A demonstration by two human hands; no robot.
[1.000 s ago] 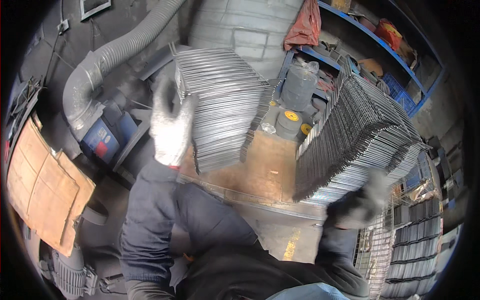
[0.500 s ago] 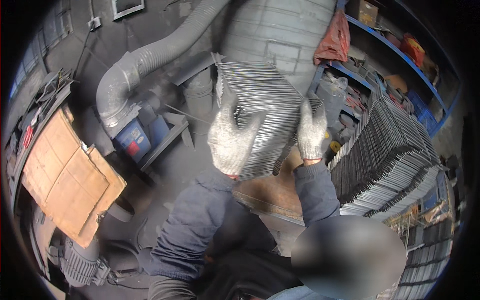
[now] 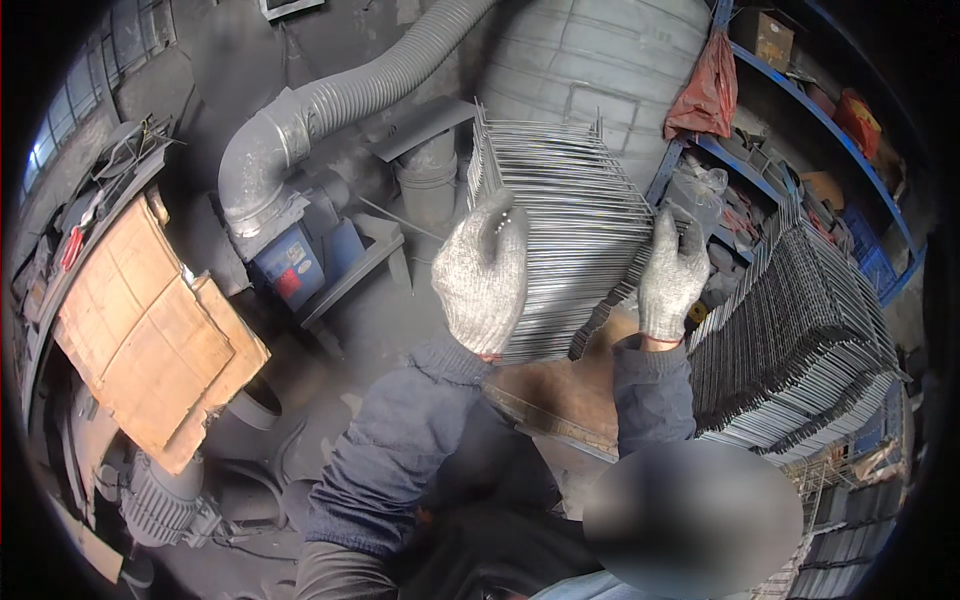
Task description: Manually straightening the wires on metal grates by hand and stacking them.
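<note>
A tall stack of thin metal wire racks (image 3: 575,255) stands in front of me, its wires lying close together in rows. My left hand (image 3: 482,280), in a pale knitted glove, is closed at the stack's left edge. Small bright wire ends show between its thumb and fingers. At the right edge my right hand (image 3: 672,290), gloved alike, has its thumb and fingers bent around the corner of the racks; its fingertips are partly hidden. Beneath the stack is a brown board-like surface (image 3: 555,395).
A second wire rack stack (image 3: 800,330) stands close on the right, before blue shelving (image 3: 815,100) with a red bag (image 3: 708,90). Leftward are a ribbed duct (image 3: 345,95), a blue machine housing (image 3: 290,262), cardboard (image 3: 150,340) and a motor (image 3: 165,500). A bucket (image 3: 428,185) stands behind.
The view has shifted, so the scene sits farther right. My left thumb and fingers have drawn together from a spread pose. My right fingers have bent at the stack's corner.
</note>
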